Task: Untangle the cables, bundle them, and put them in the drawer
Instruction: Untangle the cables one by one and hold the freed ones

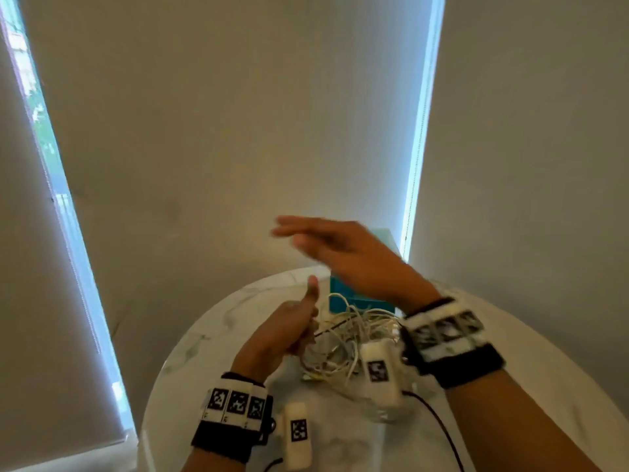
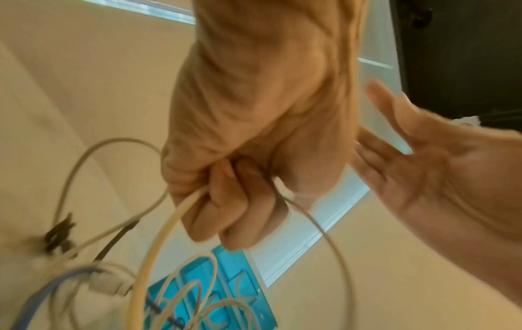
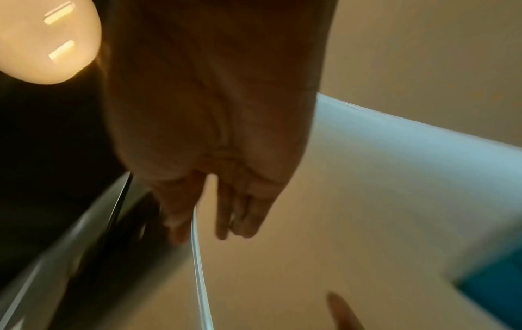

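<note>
Pale roller blinds hang behind a round white marble surface (image 1: 211, 335), where the cables (image 1: 343, 338) lie in a loose tangle in the middle, just in front of a blue drawer box (image 1: 343, 298). The cables look light, thin and limp, likely to snag in loops, so it is best to grip one strand near a plug and draw it out. The left hand (image 2: 240, 169) curls its fingers (image 2: 226, 201) round a cream strand, thumb up. The right hand (image 1: 343, 250) hovers above the tangle, fingers straight and spread, holding nothing.
</note>
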### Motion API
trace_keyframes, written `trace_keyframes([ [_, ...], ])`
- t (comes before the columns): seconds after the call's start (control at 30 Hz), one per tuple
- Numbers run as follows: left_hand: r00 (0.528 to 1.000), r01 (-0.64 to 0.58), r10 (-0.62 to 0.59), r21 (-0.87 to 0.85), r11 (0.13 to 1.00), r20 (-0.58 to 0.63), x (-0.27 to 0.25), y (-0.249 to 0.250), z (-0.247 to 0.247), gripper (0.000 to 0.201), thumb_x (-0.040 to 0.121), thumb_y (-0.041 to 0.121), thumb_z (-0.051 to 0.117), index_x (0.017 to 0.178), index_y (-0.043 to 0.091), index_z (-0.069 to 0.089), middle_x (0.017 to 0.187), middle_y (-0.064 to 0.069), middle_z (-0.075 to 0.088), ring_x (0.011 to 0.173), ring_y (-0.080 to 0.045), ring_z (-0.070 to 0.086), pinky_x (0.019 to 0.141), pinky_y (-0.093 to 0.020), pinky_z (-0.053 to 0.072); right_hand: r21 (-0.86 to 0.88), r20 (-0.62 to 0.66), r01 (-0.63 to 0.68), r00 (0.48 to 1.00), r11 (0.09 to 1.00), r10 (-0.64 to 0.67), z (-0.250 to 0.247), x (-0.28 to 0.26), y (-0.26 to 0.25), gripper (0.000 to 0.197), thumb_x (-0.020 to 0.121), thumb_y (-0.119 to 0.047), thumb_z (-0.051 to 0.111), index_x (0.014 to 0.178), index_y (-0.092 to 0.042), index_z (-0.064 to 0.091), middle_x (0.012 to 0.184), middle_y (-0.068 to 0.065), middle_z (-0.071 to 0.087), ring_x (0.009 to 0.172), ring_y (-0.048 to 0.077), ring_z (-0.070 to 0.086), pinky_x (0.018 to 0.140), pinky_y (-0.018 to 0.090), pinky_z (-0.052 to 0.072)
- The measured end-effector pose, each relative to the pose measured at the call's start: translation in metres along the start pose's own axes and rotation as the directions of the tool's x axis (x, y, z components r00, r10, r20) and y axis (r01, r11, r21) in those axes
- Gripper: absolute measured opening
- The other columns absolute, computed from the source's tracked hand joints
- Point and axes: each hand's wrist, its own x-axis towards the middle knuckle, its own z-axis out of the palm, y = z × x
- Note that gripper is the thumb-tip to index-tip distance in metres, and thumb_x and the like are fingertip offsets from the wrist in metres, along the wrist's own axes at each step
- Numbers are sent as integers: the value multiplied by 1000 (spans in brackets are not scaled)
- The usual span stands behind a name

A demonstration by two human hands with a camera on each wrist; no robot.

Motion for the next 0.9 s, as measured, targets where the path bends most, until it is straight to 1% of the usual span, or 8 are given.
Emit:
trace_keyframes([
  [0.1,994,91,-104,-319,943,-25,11,-7,-5,64,99,84,23,92,23,39,60,7,36,46,-10,26,46,-24,21,227,-267,-150,941,962,209,-9,-40,33,23,109,-26,60,127,-25,75,119,-6,80,116,10,74,105,45,60],
  [0.23,987,157,-152,-474,866,49,16,-1,0,44,107,62,30,87,23,34,61,6,32,44,-10,21,41,-17,15,16,-173,-399,902,917,396,25,-80,78,37,92,-52,79,126,-40,69,115,-19,75,107,-1,70,96,32,61],
  [0.4,986,152,-121,-316,936,116,11,2,3,30,108,45,38,86,25,40,62,5,35,49,-11,22,44,-21,18,47,-267,-373,889,927,371,50,-81,105,19,94,-29,82,109,-36,71,96,-15,77,92,3,73,83,24,60],
  [0.57,920,-141,79,136,981,384,-18,6,-20,44,110,56,48,91,18,60,65,2,42,59,-14,40,59,-25,46,358,-514,-375,685,855,515,42,-83,118,11,96,-9,77,95,-17,69,91,5,78,74,21,79,74,41,68],
  [0.63,864,-342,321,-16,940,387,-28,17,-27,43,108,50,50,96,15,71,69,-4,50,67,-20,49,71,-32,51,346,-377,-457,732,819,568,43,-88,118,6,98,-12,75,100,-17,74,96,4,79,78,20,81,83,48,67],
  [0.73,806,-585,591,-107,804,30,-30,46,-22,35,109,45,52,104,23,80,86,-3,67,82,-19,63,88,-36,57,277,13,-483,866,831,499,39,-90,103,25,99,-28,78,123,-31,73,120,-5,78,101,14,80,92,38,65],
  [0.8,723,-689,684,-21,725,-96,-28,69,-11,27,107,38,56,113,24,79,103,1,77,96,-17,69,95,-34,59,176,-24,-407,908,896,417,31,-92,95,31,98,-40,76,128,-42,70,129,-15,73,116,4,71,96,30,61],
  [0.9,655,-751,743,-15,660,-133,-29,95,3,22,105,27,66,123,19,76,111,5,80,96,-15,74,87,-27,59,246,-256,-375,864,894,433,20,-98,93,22,100,-39,73,122,-42,74,123,-18,73,111,6,72,100,39,62],
])
